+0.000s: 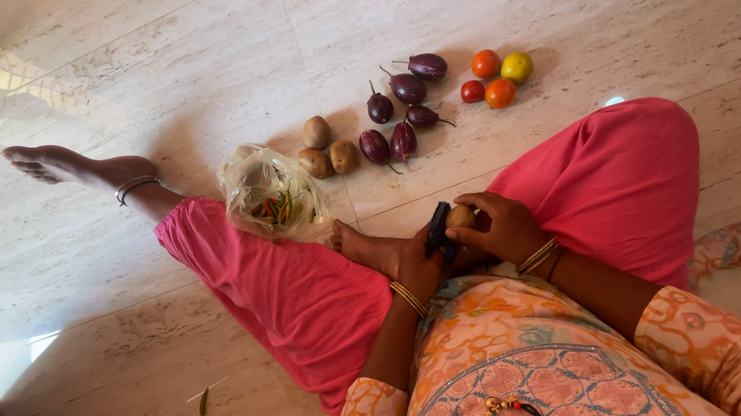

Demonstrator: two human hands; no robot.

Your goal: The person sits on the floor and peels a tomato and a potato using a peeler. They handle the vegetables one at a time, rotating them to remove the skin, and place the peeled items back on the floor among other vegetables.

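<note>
1. Position: a person sits on a pale stone floor [555,8] with legs folded, in pink trousers [617,173] and an orange patterned top. Both hands meet in front of the lap.

2. Right hand [506,226]: fingers are curled around a small brown potato [460,216], pinching it between fingertips and thumb. The potato sits at the left end of this grip, its near side covered by the fingers.

3. Left hand [417,264]: closed around a dark hand tool [437,228], apparently a peeler; its exact kind cannot be told. The tool's upper end lies against the left side of the held potato.

4. Both wrists carry gold bangles [539,256].

5. Beyond the grip, well apart on the floor: three loose potatoes [329,151] lie together, up and to the left of the hands.

6. Just right of those potatoes: six small purple aubergines [401,112] in a loose cluster, stems pointing various ways.

7. Further right, beyond the grip: four tomatoes [495,79] grouped close, red, orange and one yellow-green.

8. Left of the grip, resting against the person's leg: a clear plastic bag [272,193] holding green and red chillies. Its mouth looks loosely gathered.

9. A bare foot [361,246] lies just left of the left hand, touching or nearly touching it; which cannot be told.
</note>
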